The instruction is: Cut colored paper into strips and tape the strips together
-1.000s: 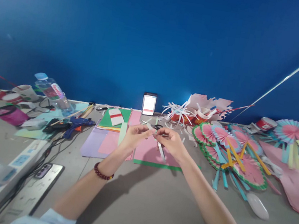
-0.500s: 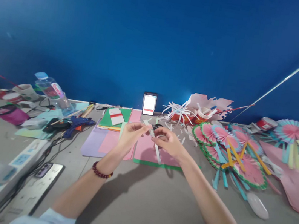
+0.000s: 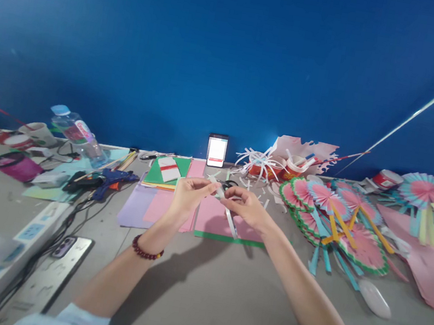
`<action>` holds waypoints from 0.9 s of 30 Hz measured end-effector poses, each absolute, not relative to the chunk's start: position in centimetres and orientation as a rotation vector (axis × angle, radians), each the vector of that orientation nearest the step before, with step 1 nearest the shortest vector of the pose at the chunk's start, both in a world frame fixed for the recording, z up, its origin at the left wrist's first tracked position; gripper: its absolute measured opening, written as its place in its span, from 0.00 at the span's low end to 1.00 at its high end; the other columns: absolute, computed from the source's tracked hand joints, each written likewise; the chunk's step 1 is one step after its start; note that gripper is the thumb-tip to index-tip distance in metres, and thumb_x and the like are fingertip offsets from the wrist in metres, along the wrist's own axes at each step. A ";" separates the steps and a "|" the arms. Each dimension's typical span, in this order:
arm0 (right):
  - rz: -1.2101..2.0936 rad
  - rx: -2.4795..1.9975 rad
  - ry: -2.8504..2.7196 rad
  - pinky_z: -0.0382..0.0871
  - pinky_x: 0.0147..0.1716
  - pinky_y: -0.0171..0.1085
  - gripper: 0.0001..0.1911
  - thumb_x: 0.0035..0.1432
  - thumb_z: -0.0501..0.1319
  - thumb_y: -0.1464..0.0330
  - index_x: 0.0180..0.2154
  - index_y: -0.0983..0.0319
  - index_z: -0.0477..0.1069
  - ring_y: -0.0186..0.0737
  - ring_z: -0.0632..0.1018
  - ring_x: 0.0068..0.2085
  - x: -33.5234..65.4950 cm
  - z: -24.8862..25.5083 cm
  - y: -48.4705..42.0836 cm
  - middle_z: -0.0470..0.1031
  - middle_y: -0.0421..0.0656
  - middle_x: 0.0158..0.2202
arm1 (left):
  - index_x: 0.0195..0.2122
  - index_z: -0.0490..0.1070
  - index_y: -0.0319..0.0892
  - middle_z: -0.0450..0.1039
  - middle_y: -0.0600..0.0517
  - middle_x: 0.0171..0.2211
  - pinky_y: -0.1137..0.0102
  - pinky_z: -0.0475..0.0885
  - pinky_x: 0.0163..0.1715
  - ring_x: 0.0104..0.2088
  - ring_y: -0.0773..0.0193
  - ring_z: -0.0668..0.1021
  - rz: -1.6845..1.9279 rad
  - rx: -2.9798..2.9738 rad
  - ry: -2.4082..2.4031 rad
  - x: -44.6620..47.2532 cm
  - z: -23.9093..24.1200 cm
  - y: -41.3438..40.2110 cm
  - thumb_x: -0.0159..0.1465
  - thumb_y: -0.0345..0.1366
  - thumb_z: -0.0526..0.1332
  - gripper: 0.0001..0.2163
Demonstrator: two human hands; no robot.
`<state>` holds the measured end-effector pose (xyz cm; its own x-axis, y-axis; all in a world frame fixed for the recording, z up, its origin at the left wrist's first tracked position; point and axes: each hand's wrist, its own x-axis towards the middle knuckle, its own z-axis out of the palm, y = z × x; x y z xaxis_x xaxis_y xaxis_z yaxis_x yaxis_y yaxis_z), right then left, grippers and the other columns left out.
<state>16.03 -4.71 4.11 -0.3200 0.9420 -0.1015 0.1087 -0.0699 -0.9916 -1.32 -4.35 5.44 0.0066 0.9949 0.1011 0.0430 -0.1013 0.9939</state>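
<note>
The grey table (image 3: 244,300) carried a cluster of pleated paper fans (image 3: 364,248), right of the pink sheet (image 3: 209,220). A green edge (image 3: 229,239) showed along that sheet's near side. Above the sheet, the person's left hand (image 3: 189,197) had its fingers pinched on a white paper strip (image 3: 231,223); the right hand (image 3: 249,208) curled its fingers close by, whether gripping too one could not tell. The strip slanted over the sheet.

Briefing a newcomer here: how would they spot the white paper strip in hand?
On the grey table, find the green-edged pink paper. Over it, between the bare left hand and bare right hand, slants a narrow white paper strip. Unlike the tangled white paper strips beyond, it is straight and hand-held.
</note>
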 end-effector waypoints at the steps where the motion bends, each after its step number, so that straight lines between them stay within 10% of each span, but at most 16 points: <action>1: 1.465 -1.168 -1.484 0.63 0.24 0.32 0.18 0.45 0.68 0.56 0.31 0.61 0.67 0.31 0.72 0.21 16.0 4.0 -4.7 0.67 0.34 0.24 | 0.20 0.75 0.41 0.73 0.53 0.20 0.70 0.64 0.27 0.25 0.66 0.70 1.264 1.312 1.193 -1.3 5.5 -4.4 0.50 0.43 0.69 0.11; 27: 1.402 -1.119 -1.468 0.69 0.29 0.33 0.18 0.46 0.68 0.63 0.38 0.60 0.67 0.35 0.76 0.33 16.0 4.0 -4.9 0.72 0.40 0.35 | 0.24 0.75 0.40 0.74 0.51 0.25 0.72 0.67 0.28 0.28 0.65 0.73 1.234 1.383 1.129 -1.0 5.4 -4.5 0.51 0.43 0.68 0.11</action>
<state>15.95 -4.87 4.04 -0.2883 0.9572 -0.0257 0.0695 -0.0058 -0.9976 -1.00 -4.47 5.42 0.0712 0.9880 0.1371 0.0487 -0.1408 0.9888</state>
